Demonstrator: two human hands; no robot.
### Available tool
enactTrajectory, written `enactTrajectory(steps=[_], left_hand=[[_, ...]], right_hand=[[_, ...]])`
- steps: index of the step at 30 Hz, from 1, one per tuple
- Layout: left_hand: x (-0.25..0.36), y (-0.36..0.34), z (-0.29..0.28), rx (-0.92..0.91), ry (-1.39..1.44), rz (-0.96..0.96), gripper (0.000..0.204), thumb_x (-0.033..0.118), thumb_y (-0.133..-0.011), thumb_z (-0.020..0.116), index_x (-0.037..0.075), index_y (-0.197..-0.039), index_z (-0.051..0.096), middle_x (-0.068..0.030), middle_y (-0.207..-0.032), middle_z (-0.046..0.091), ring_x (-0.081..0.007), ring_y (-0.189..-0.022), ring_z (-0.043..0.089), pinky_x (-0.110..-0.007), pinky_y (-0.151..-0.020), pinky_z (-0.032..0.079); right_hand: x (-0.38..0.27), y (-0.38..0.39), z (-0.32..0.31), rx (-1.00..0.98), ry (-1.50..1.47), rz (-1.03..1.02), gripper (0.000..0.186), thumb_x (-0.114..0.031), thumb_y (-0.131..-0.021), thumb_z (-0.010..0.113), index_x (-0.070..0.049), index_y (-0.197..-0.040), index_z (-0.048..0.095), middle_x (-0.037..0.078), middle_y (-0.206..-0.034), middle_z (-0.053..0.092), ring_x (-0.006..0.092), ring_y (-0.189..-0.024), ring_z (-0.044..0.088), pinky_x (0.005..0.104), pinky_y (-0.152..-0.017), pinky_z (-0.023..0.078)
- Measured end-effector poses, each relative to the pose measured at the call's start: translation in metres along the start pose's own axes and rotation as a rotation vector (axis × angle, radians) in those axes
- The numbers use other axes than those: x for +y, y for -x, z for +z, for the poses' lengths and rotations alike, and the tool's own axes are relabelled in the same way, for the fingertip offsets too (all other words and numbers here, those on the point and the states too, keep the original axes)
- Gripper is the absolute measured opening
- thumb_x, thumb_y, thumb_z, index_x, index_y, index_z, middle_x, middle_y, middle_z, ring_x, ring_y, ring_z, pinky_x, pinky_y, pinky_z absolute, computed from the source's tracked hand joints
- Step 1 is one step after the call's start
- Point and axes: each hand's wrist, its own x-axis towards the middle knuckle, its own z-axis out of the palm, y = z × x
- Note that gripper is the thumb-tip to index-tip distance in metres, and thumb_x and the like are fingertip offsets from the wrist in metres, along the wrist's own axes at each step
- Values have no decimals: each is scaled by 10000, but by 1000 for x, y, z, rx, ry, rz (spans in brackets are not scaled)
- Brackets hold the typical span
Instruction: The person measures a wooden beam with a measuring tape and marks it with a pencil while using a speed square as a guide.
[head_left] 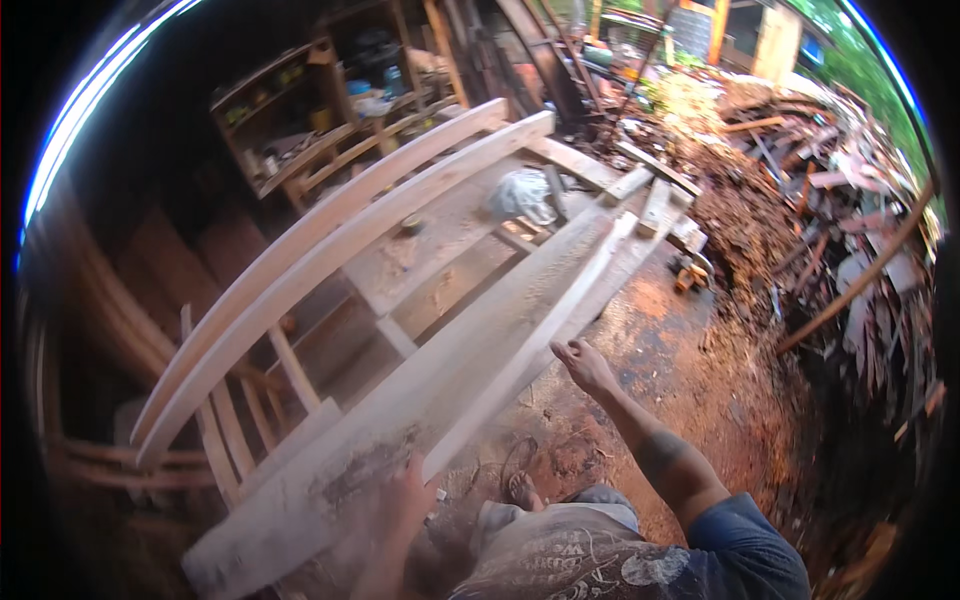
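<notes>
Wooden shelving (310, 158) stood towards 11 o'clock, filled with small things too blurred to name one by one; among them showed a yellow container (321, 121), its contents unclear. Just past 12 o'clock, a crumpled whitish bag (525, 197) sat on the dusty tabletop (400, 255), and what it held could not be made out. Nearer 10 to 11 o'clock was a small round object (411, 224), perhaps a tin, too small to see into.

Slightly right of centre, a long strip of wood (515, 368) lay along the 4 o'clock side of a wide plank (430, 370). Its long axis ran from between 7 and 8 o'clock up to between 1 and 2, with the far end pointing towards some short wood offcuts (655, 205). It looked pale, narrow and nearly straight, brighter than the plank, which was greyish and carried a dark patch near its closer end.

At the strip's near end, towards 7 o'clock, was the left hand (400, 510); blur hid how far its grip was open. The right hand (585, 368), towards 4 o'clock, had its fingers bent in at the strip's outer edge; I could not tell whether that grip held the wood or only touched it
</notes>
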Motion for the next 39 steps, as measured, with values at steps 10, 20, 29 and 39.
enactTrajectory(steps=[10, 20, 29, 39], left_hand=[[40, 58, 64, 253, -287, -73, 459, 277, -860, 770, 47, -1196, 557, -222, -1190, 674, -423, -1101, 667, -509, -942, 531], [149, 75, 184, 279, 44, -590, 1010, 405, -941, 697, -97, -1617, 137, -367, -1612, 245, -530, -1500, 245, -621, -1214, 250], [217, 30, 244, 164, 406, 196, 789, 409, -905, 722, 141, -1585, 426, -327, -1677, 162, -583, -1553, 75, -790, -1180, 112], [122, -67, 168, 318, -23, 373, 665, 302, -993, 597, 66, -1584, 406, -159, -1684, 309, -349, -1554, 266, -565, -1275, 195]], right_hand=[[-14, -38, 49, 109, -89, -171, 573, -504, -900, 766, 69, -904, 749, 110, -747, 699, 228, -682, 658, 411, -662, 516], [-116, -44, 108, -13, -342, -292, 740, -259, -815, 801, 71, -1334, 389, 291, -1136, 662, 355, -1020, 704, 430, -882, 577], [-145, -28, 144, -122, 46, -730, 437, -392, -958, 708, -68, -1217, 574, 247, -945, 752, 400, -887, 751, 508, -756, 573], [-154, 13, 216, -236, 573, -885, 745, -482, -982, 648, -66, -1548, 399, 276, -1471, 451, 442, -1369, 446, 575, -1132, 350]])
